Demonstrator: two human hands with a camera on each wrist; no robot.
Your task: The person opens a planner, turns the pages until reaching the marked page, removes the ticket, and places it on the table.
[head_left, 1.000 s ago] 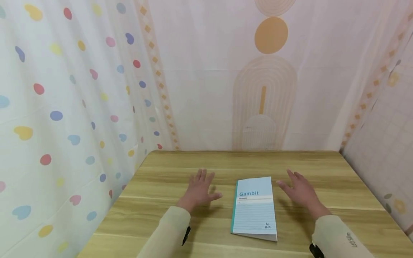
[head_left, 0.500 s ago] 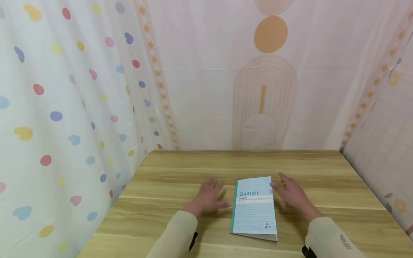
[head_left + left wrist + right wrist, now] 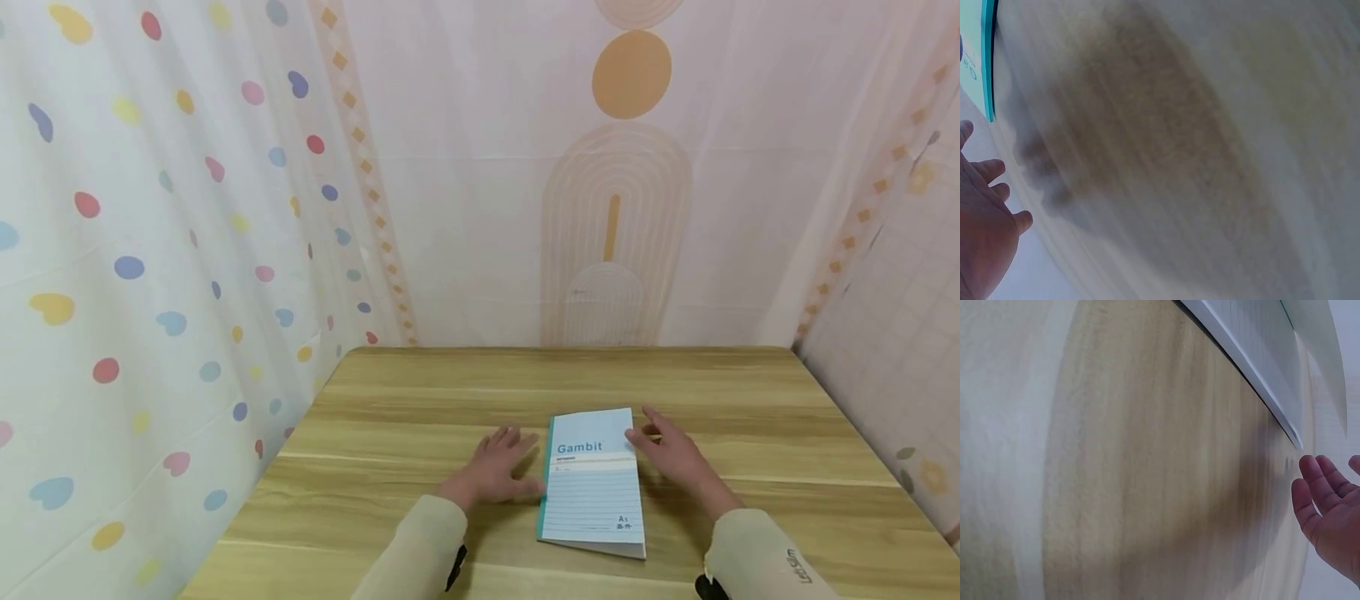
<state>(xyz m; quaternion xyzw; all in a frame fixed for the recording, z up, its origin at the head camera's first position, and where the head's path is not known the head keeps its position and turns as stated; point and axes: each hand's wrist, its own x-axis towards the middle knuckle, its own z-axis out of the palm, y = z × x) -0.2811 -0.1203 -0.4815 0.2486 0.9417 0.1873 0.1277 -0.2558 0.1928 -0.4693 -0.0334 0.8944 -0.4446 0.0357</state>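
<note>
A light blue A5 notebook (image 3: 592, 500) with a teal spine and "Gambit" on its cover lies on the wooden table. To its left is my left hand (image 3: 498, 468), fingers spread, the thumb tip right at the spine. My right hand (image 3: 675, 454) is at the notebook's upper right edge, its thumb overlapping the cover's edge in the head view. In the left wrist view, the fingers of the left hand (image 3: 988, 219) extend below the teal spine. The right wrist view has the notebook's cover lifted from the pages (image 3: 1254, 356), with the right hand (image 3: 1335, 515) near their corner.
The wood-grain table (image 3: 360, 417) reaches back to a patterned curtain (image 3: 480, 208). A dotted curtain (image 3: 187, 292) hangs along the left side, and a pale checked one (image 3: 900, 333) along the right.
Both hands have moved inward toward the notebook, the left one rightward and slightly nearer the person, the right one leftward. The notebook stays in place on the table.
</note>
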